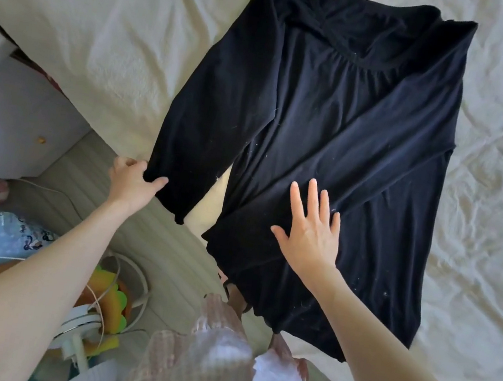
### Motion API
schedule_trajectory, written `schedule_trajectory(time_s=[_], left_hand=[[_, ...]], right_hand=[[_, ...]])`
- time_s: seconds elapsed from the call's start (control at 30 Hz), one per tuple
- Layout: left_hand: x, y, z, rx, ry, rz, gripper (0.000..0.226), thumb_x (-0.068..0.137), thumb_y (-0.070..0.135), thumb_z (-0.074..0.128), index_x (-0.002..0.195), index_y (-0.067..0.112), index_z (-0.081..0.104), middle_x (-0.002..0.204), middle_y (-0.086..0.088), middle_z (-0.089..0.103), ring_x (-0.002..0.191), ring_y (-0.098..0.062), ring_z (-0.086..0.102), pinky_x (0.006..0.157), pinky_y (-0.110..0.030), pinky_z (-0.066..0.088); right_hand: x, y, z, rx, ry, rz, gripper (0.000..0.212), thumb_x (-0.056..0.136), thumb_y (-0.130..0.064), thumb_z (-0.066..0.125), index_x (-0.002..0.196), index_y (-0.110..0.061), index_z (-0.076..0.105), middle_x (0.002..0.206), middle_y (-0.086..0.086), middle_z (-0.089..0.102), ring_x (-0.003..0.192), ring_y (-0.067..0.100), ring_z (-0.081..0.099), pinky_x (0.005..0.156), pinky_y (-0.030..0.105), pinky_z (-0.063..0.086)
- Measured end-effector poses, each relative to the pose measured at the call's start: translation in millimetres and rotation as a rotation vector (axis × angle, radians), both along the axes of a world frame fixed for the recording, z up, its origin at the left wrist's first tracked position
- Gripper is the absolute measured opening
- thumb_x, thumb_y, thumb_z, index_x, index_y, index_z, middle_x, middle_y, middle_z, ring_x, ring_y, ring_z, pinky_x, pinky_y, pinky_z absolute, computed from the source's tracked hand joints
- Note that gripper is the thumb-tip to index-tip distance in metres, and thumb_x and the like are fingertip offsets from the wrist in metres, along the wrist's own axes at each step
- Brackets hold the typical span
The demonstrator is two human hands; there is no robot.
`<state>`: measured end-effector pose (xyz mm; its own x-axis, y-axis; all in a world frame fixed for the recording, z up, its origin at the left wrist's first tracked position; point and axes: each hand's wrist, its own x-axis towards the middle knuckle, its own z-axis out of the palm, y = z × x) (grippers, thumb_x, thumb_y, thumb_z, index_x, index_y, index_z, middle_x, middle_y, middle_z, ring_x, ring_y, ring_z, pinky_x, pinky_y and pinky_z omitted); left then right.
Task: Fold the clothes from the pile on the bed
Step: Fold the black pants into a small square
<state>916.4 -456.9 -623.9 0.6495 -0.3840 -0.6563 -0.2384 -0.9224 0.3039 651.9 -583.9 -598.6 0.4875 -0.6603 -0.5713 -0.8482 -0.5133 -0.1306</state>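
Observation:
A black long-sleeved top (338,112) lies spread on the cream bed sheet (106,19), neckline away from me, hem hanging over the near bed edge. Its right sleeve lies folded diagonally across the body. My left hand (131,182) pinches the cuff end of the left sleeve at the bed's edge. My right hand (311,232) lies flat with spread fingers on the lower body of the top, pressing the cloth down.
A white cabinet (10,106) stands left of the bed. On the floor at lower left lie patterned fabric (6,234), white cables and a colourful toy (108,296). Wrinkled sheet stretches to the right of the top.

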Motion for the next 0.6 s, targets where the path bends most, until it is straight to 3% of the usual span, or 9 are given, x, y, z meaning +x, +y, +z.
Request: schedule_trajectory(time_s=[0.07, 0.13, 0.2, 0.33, 0.47, 0.6], left_hand=[[0, 10, 6, -0.098, 0.003, 0.021, 0.031, 0.093, 0.032, 0.056, 0.098, 0.002, 0.056, 0.110, -0.009, 0.048, 0.097, -0.022, 0.046, 0.077, -0.032, 0.042], [-4, 19, 19, -0.175, -0.030, 0.051, 0.029, 0.093, 0.033, 0.054, 0.093, 0.004, 0.054, 0.085, -0.004, 0.054, 0.076, -0.020, 0.049, 0.057, -0.027, 0.037], [-11, 24, 36, -0.231, -0.110, 0.063, 0.027, 0.093, 0.033, 0.054, 0.089, 0.007, 0.051, 0.076, -0.001, 0.053, 0.072, -0.020, 0.051, 0.054, -0.025, 0.035], [-34, 11, 83, -0.330, -0.256, 0.034, 0.025, 0.094, 0.032, 0.054, 0.100, 0.008, 0.053, 0.085, -0.005, 0.058, 0.079, -0.025, 0.055, 0.061, -0.031, 0.041], [-65, -26, 138, -0.431, -0.380, -0.052, 0.030, 0.093, 0.027, 0.055, 0.114, 0.007, 0.058, 0.095, -0.010, 0.066, 0.088, -0.029, 0.060, 0.071, -0.034, 0.045], [-138, -82, 167, -0.451, -0.152, -0.158, 0.047, 0.093, 0.029, 0.055, 0.137, 0.012, 0.046, 0.122, -0.010, 0.062, 0.114, -0.025, 0.056, 0.096, -0.032, 0.043]], right_hand=[[1, -2, -3, 0.034, 0.003, 0.007, 0.085, 0.092, -0.047, 0.051, 0.151, -0.026, -0.007, 0.159, 0.006, -0.012, 0.146, 0.030, -0.006, 0.116, 0.054, 0.010], [2, -4, -3, 0.068, -0.003, 0.005, 0.085, 0.093, -0.044, 0.052, 0.151, -0.025, -0.007, 0.159, 0.007, -0.013, 0.146, 0.031, -0.008, 0.116, 0.055, 0.009], [0, -6, 0, 0.113, -0.031, -0.011, 0.081, 0.095, -0.041, 0.050, 0.151, -0.026, -0.005, 0.159, 0.007, -0.012, 0.146, 0.031, -0.009, 0.116, 0.055, 0.007], [-11, -9, 15, 0.265, -0.202, -0.140, 0.061, 0.100, -0.035, 0.042, 0.152, -0.024, 0.011, 0.160, 0.003, 0.000, 0.147, 0.024, -0.002, 0.118, 0.045, 0.010], [-30, -10, 43, 0.538, -0.495, -0.660, 0.044, 0.099, -0.035, 0.044, 0.142, -0.026, 0.040, 0.145, -0.008, 0.043, 0.136, 0.012, 0.037, 0.107, 0.025, 0.030], [-69, -15, 58, 0.760, -0.743, -1.137, 0.022, 0.098, -0.039, 0.045, 0.111, -0.031, 0.059, 0.113, -0.009, 0.066, 0.102, 0.008, 0.064, 0.084, 0.024, 0.050]])
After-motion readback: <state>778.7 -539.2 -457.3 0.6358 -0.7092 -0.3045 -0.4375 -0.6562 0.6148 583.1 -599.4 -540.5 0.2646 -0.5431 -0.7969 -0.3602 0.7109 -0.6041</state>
